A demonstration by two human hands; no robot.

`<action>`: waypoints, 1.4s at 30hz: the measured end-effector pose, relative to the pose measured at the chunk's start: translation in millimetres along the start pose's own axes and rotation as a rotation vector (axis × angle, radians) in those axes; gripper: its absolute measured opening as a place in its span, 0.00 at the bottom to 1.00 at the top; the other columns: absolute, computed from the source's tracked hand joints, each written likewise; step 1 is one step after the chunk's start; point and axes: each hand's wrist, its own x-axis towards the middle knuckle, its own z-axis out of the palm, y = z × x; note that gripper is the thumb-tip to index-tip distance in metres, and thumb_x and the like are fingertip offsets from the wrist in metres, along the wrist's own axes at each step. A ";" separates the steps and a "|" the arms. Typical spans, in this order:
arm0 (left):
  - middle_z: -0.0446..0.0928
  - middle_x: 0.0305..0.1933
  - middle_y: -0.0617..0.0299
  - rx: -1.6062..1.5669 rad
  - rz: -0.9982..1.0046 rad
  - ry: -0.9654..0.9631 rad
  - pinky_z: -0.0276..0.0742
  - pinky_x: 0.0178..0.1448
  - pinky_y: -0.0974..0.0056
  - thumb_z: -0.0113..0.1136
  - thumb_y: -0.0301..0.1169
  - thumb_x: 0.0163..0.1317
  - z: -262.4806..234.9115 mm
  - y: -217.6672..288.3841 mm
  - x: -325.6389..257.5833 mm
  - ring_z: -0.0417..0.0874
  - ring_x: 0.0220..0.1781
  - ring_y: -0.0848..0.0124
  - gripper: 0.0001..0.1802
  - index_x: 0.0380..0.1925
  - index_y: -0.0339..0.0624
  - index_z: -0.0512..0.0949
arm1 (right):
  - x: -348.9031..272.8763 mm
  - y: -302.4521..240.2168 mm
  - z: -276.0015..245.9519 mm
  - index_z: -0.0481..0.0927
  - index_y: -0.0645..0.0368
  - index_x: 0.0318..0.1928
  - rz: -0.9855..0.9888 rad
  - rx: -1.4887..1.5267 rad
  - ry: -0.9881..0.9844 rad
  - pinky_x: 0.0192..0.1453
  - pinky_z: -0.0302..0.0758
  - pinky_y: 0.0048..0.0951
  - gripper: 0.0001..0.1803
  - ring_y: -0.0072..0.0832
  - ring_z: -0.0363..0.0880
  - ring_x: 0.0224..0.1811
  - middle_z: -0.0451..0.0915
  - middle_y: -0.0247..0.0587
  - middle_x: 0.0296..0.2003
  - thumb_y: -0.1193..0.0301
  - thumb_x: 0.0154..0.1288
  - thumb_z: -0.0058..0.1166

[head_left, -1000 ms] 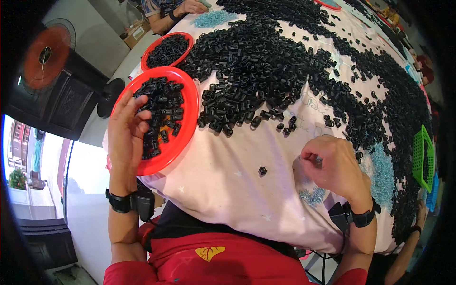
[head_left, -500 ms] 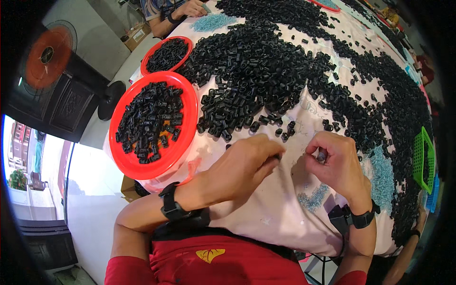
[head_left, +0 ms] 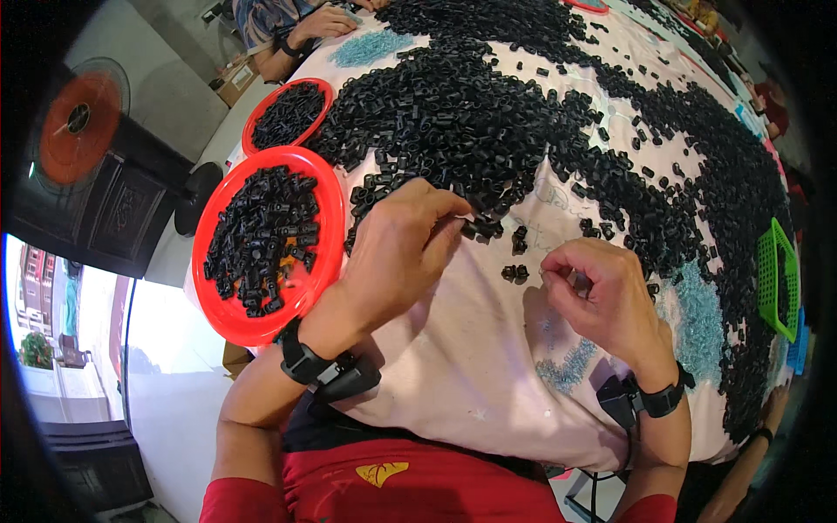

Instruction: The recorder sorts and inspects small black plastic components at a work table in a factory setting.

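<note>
Black plastic pieces (head_left: 488,113) lie heaped across the cloth-covered table (head_left: 471,375), and the heap's near edge sits right at the fingertips of the left hand (head_left: 397,248), whose fingers are curled together over a few pieces at about (head_left: 479,228) — whether it actually pinches one I cannot tell. The right hand (head_left: 602,296) is just beside it, fingers bent inward on something small and hidden. A loose pair of pieces (head_left: 514,273) lies between the two hands, slightly nearer the right; its long axis is too small to judge. Left of the left wrist sits a red tray (head_left: 323,270) of black pieces, a second red tray (head_left: 253,131) beyond. A green basket (head_left: 772,279) stands well apart at the right — another person's hands (head_left: 327,22) work at the far edge.
</note>
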 end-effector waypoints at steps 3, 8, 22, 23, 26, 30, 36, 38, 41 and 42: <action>0.78 0.38 0.54 0.146 0.113 -0.077 0.79 0.44 0.59 0.68 0.25 0.62 3.0 -3.7 -0.9 0.83 0.40 0.58 0.10 0.45 0.38 0.84 | -1.6 3.0 1.8 0.82 0.65 0.35 -0.006 -0.018 -0.012 0.34 0.80 0.33 0.04 0.37 0.84 0.29 0.81 0.46 0.28 0.81 0.58 0.62; 0.78 0.39 0.54 0.055 0.039 -0.095 0.77 0.48 0.54 0.69 0.28 0.61 4.9 2.9 2.3 0.82 0.45 0.54 0.10 0.42 0.39 0.84 | -0.3 3.1 3.0 0.83 0.64 0.36 -0.013 -0.005 0.004 0.35 0.79 0.34 0.05 0.38 0.83 0.30 0.81 0.46 0.29 0.81 0.58 0.62; 0.82 0.38 0.70 -0.691 -0.273 -0.392 0.76 0.35 0.74 0.68 0.29 0.70 9.1 20.4 -2.9 0.80 0.36 0.85 0.10 0.48 0.38 0.82 | -0.7 -11.3 0.8 0.86 0.62 0.42 -0.022 0.172 0.043 0.27 0.73 0.23 0.07 0.23 0.79 0.29 0.83 0.39 0.32 0.82 0.63 0.63; 0.82 0.38 0.70 -0.699 -0.272 -0.394 0.76 0.35 0.74 0.68 0.29 0.70 10.9 22.0 -2.9 0.80 0.36 0.85 0.10 0.48 0.38 0.82 | -0.7 -11.0 2.1 0.86 0.62 0.42 -0.032 0.190 0.052 0.28 0.73 0.22 0.07 0.23 0.79 0.29 0.83 0.39 0.33 0.82 0.64 0.64; 0.83 0.40 0.69 -0.772 -0.301 -0.446 0.74 0.33 0.77 0.67 0.30 0.71 12.5 27.1 -1.8 0.81 0.36 0.86 0.16 0.56 0.39 0.79 | -1.0 -10.7 2.2 0.86 0.63 0.43 -0.050 0.209 0.068 0.28 0.73 0.22 0.08 0.23 0.79 0.29 0.83 0.39 0.33 0.82 0.63 0.64; 0.84 0.40 0.69 -0.792 -0.318 -0.524 0.75 0.34 0.77 0.65 0.30 0.72 11.1 26.7 0.7 0.81 0.36 0.86 0.16 0.57 0.40 0.79 | 0.3 -7.4 4.6 0.87 0.63 0.43 -0.076 0.208 0.093 0.29 0.74 0.22 0.08 0.24 0.80 0.31 0.85 0.40 0.35 0.82 0.63 0.64; 0.86 0.45 0.67 -1.242 -0.508 -0.417 0.74 0.38 0.78 0.63 0.30 0.74 21.0 14.4 -4.0 0.81 0.40 0.85 0.14 0.56 0.40 0.80 | -0.1 -7.0 5.9 0.87 0.62 0.42 -0.038 0.241 0.125 0.30 0.74 0.22 0.09 0.23 0.80 0.32 0.87 0.39 0.36 0.83 0.61 0.65; 0.86 0.45 0.67 -1.287 -0.518 -0.402 0.74 0.39 0.78 0.63 0.31 0.74 20.1 16.3 -3.5 0.81 0.41 0.85 0.14 0.56 0.40 0.81 | -1.2 -5.9 7.3 0.87 0.62 0.42 -0.062 0.239 0.132 0.30 0.74 0.22 0.09 0.23 0.80 0.31 0.87 0.39 0.37 0.83 0.60 0.65; 0.86 0.44 0.66 -1.314 -0.568 -0.378 0.73 0.38 0.78 0.64 0.31 0.74 18.9 18.6 -3.5 0.81 0.41 0.84 0.14 0.56 0.40 0.81 | -0.4 -6.0 10.4 0.87 0.62 0.41 -0.108 0.226 0.149 0.30 0.74 0.22 0.10 0.24 0.80 0.31 0.87 0.40 0.37 0.84 0.59 0.66; 0.86 0.44 0.66 -1.319 -0.568 -0.376 0.73 0.38 0.78 0.64 0.31 0.74 18.6 18.3 -3.8 0.81 0.41 0.84 0.14 0.56 0.40 0.81 | -0.2 -6.1 11.1 0.87 0.62 0.41 -0.124 0.207 0.161 0.30 0.74 0.23 0.10 0.24 0.81 0.31 0.88 0.40 0.36 0.84 0.58 0.67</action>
